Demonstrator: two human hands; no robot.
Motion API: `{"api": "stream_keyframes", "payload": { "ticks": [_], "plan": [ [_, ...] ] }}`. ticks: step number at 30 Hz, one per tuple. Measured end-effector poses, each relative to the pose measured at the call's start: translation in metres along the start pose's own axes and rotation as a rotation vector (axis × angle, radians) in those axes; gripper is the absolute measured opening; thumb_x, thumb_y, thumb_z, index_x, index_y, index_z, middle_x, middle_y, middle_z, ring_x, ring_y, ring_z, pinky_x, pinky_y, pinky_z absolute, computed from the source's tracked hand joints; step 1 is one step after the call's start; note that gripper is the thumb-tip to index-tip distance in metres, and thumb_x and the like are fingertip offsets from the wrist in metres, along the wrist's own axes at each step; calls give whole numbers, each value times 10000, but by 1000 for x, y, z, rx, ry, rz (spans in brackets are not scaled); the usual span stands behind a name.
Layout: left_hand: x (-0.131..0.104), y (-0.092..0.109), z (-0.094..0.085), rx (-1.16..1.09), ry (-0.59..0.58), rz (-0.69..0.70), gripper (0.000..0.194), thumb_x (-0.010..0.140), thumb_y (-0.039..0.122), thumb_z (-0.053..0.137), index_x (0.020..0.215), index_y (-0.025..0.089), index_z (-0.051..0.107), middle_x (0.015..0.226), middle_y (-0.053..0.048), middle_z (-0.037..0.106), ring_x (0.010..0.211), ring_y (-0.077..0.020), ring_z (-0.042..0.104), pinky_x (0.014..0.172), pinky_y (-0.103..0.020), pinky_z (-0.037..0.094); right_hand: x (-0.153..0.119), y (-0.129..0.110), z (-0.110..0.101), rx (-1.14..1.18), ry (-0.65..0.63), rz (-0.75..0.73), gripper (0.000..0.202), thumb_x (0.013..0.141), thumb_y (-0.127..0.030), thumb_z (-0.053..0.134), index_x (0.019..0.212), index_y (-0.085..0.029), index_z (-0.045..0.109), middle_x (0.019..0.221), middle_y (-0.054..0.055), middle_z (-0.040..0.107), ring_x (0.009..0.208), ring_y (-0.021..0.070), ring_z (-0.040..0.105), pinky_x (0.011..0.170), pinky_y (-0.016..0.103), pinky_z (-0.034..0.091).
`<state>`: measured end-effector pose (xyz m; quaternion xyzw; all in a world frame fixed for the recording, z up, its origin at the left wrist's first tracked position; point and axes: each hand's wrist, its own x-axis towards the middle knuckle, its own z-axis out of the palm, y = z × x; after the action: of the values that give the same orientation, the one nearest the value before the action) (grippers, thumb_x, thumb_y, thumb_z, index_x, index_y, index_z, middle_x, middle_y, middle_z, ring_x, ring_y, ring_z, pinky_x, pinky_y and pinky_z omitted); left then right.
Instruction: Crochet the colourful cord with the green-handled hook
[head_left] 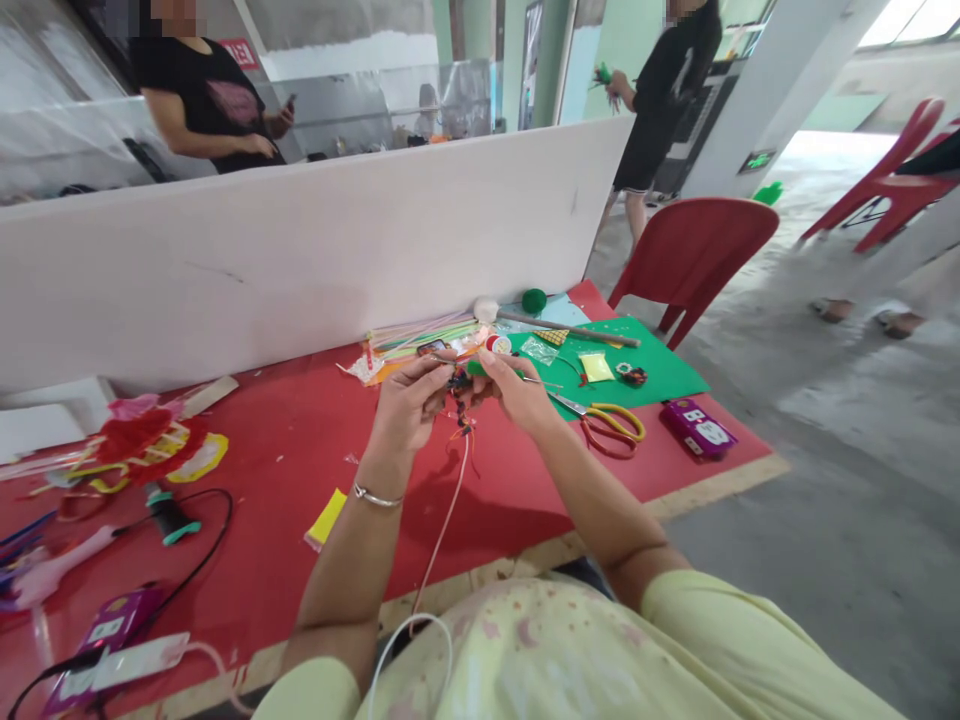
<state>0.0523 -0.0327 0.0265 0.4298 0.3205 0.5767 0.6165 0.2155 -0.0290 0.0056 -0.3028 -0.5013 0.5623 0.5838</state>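
Above the red table, my left hand (412,398) is closed on a small dark piece (456,380) with thin parts dangling below it. My right hand (511,385), its fingers pinched, meets the left one and grips a small green item (475,369); a thin rod sticks out past its fingers to the right. A pale cord (454,490) runs from beneath the hands down to the table's front edge. Fine details between the fingertips are too small to make out.
Yellow-handled scissors (611,428), a yellow packet (596,367) and a purple box (697,430) lie right. Thin sticks (420,335) lie behind the hands. At left are a red-yellow craft piece (150,440) and glue gun (171,515). A white partition (300,260) stands behind; two people stand beyond.
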Motion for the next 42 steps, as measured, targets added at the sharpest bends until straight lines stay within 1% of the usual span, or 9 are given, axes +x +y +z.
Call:
{"api": "stream_keyframes", "payload": {
  "ticks": [5,12,15,18,21,26,32,37,42],
  "plan": [
    [-1,1,3,14,14,-5,243,687,250,875,907,153,840,577,48,514,410,-7,303,377,-176,154,-3,-3,0,-46,-14,10,568,835,-720,706,637,-189,668,596,0,646,554,144,674,535,254,608],
    [-2,3,3,6,9,-37,218,694,259,883,885,159,846,583,49,512,397,8,321,381,-158,158,-2,0,0,-3,-25,12,556,842,-690,719,632,-179,662,582,-4,636,545,142,684,509,238,589],
    [-2,2,2,4,9,-45,223,681,258,886,873,155,840,589,39,548,394,5,331,376,-156,168,-2,0,-2,20,-37,15,506,808,-660,769,686,-175,692,607,-12,640,565,140,686,512,236,587],
    [-2,1,3,16,29,-4,218,683,260,886,863,147,836,579,38,549,401,3,329,377,-158,171,-4,-2,-2,33,-57,-1,400,739,-549,870,795,-177,731,682,-9,696,594,134,688,536,241,597],
    [-2,1,5,18,51,17,211,683,260,886,850,145,831,552,49,519,399,1,320,374,-159,172,-5,-5,0,57,-31,-12,403,658,-476,937,828,-185,716,687,-13,719,590,131,682,537,244,597],
    [-2,4,6,-31,54,-86,245,675,257,883,871,132,804,529,68,484,374,5,297,360,-135,159,-5,-6,4,61,4,-17,423,635,-464,952,803,-191,675,655,-27,708,571,117,662,553,251,593],
    [0,5,2,-135,19,-230,248,692,245,851,899,138,766,612,44,592,380,18,286,352,-102,177,-4,-1,2,-11,-7,-28,425,679,-499,923,811,-195,657,643,-25,710,594,129,679,600,268,591],
    [2,4,1,-189,27,-246,283,676,210,858,929,124,762,616,61,576,389,22,312,351,-93,220,-7,-3,0,8,-21,-82,455,671,-474,933,821,-211,594,678,-47,694,587,112,658,596,254,563],
    [5,4,0,-167,-8,-286,284,686,226,869,924,121,756,626,49,593,385,21,326,339,-87,198,-7,-6,-2,5,-7,-114,456,660,-468,936,799,-214,585,682,-53,674,588,107,639,608,260,553]
  ]
}}
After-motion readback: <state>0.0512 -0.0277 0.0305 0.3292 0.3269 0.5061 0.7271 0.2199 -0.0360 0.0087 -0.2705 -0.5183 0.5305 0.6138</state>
